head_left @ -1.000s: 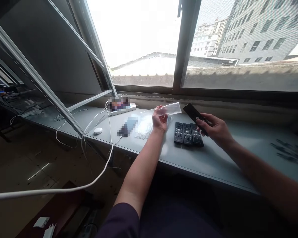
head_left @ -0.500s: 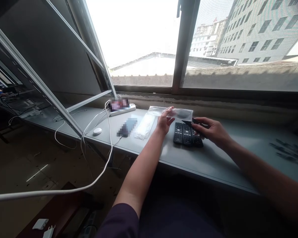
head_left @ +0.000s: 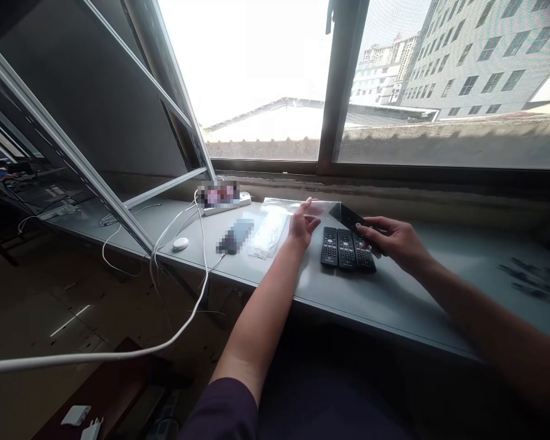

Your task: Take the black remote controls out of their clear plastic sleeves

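My left hand [head_left: 304, 227] is closed on a clear plastic bag [head_left: 318, 209], held just above the table. A black remote control [head_left: 352, 220] is gripped in my right hand [head_left: 392, 238], tilted, with its far end at the bag's right-hand opening. How deep that end sits in the bag I cannot tell exactly. Below the right hand, three black remotes [head_left: 346, 252] lie side by side, buttons up; the fingers partly cover the rightmost one. To the left of my left hand is a flat stack of clear bags [head_left: 266, 235].
A grey table [head_left: 394, 318] runs along the window. Blurred black objects [head_left: 536, 281] lie at its right end. On the left are a pixelated phone-like item [head_left: 236, 236], a white power strip [head_left: 245, 199], a small white disc [head_left: 180, 244], a white cable [head_left: 165, 343] and a slanting metal frame [head_left: 73, 146].
The bag has shifted left, off the end of the remote, and more of the remote now shows. My right hand has moved slightly; the left hand has barely moved.
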`<action>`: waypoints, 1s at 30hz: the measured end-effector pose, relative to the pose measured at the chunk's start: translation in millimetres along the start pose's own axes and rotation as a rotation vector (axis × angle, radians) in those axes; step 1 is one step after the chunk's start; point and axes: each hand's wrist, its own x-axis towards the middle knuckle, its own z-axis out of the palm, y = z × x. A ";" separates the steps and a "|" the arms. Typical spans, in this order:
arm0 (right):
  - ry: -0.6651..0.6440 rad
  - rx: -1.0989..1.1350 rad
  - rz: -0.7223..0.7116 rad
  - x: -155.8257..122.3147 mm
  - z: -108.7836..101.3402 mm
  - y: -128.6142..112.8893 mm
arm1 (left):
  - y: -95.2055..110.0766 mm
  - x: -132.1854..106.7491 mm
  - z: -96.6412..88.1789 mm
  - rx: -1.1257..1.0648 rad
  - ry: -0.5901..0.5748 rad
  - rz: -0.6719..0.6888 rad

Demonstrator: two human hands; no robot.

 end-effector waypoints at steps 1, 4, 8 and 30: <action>-0.005 -0.013 -0.001 0.7 -0.3 1.8 | -1.8 -0.2 0.8 0.026 -0.027 -0.018; -0.015 -0.041 0.000 1.9 -0.7 5.6 | -5.8 -0.7 1.6 0.108 -0.094 -0.066; -0.030 -0.044 0.007 0.5 0.3 5.5 | -7.9 -4.2 0.2 0.251 -0.199 -0.058; -0.058 -0.030 0.054 7.6 -2.3 9.8 | -10.6 -2.3 1.6 0.208 -0.141 0.043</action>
